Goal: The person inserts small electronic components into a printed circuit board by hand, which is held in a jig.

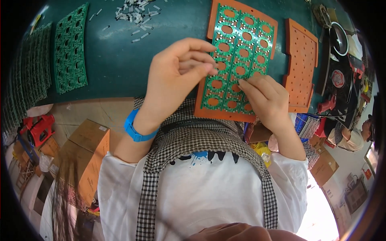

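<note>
A green circuit board panel with rows of oval openings lies on an orange fixture plate. Several small parts sit along its rings. Beside the panel's left edge hovers my left hand, thumb and nearest fingertip close together, the other fingers curved; anything between them is too small to make out. My right hand rests over the panel's lower right, its fingertips bent together at one of the openings. What those fingers pinch is hidden. A blue wristband circles my left wrist.
Loose small clear parts lie heaped at the far middle of the green table. Another green panel and a row of stacked panels stand at left. A second orange plate lies at right, near a black device.
</note>
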`<state>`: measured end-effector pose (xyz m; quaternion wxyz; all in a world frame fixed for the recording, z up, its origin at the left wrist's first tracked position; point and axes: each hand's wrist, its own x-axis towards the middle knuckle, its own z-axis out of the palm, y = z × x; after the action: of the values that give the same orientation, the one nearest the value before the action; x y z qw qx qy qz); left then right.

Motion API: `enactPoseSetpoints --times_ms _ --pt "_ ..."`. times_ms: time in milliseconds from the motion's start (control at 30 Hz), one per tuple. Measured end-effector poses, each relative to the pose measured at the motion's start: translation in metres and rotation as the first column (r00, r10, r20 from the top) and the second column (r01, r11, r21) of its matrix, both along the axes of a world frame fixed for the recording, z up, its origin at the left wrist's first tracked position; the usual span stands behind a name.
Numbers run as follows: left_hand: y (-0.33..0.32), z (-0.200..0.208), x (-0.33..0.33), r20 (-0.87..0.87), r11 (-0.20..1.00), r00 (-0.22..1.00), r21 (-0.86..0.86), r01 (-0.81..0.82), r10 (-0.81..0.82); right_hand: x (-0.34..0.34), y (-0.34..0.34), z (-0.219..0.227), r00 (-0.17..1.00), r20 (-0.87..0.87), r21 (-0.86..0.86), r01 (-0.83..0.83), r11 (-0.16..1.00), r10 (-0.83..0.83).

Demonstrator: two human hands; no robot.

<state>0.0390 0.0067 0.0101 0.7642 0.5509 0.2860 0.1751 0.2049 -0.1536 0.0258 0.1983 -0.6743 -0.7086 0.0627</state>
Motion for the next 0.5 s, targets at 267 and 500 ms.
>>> enactPoseSetpoints --times_ms 267,500 --pt "-0.019 0.006 0.009 -0.021 0.984 0.987 -0.083 0.16 -0.162 -0.01 0.012 0.006 0.91 -0.384 0.013 0.174 0.985 -0.155" --pt "0.0 -0.001 0.007 -0.259 0.71 0.944 0.703 0.039 0.205 0.009 0.016 -0.001 0.814 -0.5 -0.109 0.279 0.954 -0.295"
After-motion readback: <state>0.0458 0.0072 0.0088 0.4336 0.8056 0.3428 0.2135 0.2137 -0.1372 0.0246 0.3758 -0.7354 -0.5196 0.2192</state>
